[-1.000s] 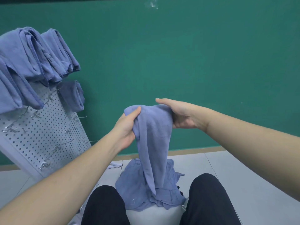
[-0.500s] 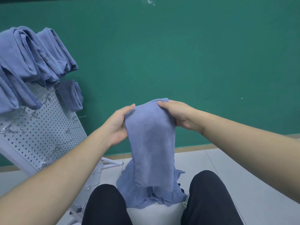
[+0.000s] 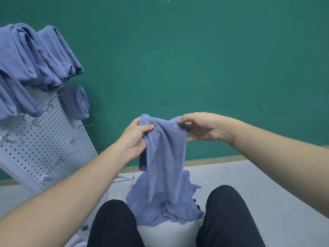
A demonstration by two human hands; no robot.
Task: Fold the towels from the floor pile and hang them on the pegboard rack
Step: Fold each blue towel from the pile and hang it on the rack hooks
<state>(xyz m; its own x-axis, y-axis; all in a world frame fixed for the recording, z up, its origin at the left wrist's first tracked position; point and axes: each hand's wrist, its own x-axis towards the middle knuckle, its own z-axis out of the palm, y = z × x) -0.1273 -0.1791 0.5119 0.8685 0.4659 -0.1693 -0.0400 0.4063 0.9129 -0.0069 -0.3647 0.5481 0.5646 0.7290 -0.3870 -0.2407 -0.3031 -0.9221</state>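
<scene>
Towels (image 3: 35,56) already folded are seen draped over the top of the pegboard rack (image 3: 44,139) at the far left, with one more folded towel (image 3: 76,102) hung just below them on the rack's right edge; several wire hooks (image 3: 74,139) on the perforated panel are left bare, so room for further towels is judged to remain. Toward the middle, the left hand (image 3: 135,138) is found with thumb and fingers curled round the upper left corner of the held towel (image 3: 165,157); compared with half a second ago, this grip is set lower and the cloth is bunched under the thumb rather than held flat. The towel hangs doubled lengthwise in front of the green wall (image 3: 213,59), its lower end dangling in front of the floor pile (image 3: 167,211), which lies on the grey floor (image 3: 267,193) between the person's knees; a dip is now seen in the top edge where a second ago a smooth edge was stretched. At the right, the right hand (image 3: 201,127) is seen pinching the upper right corner between thumb and fingertips, with the lower fingers spread loosely beneath; it has been drawn slightly outward and upward since the earlier view. The grips are judged to be shifting for the next fold; hanging is not yet begun, and the pile is far from cleared.
</scene>
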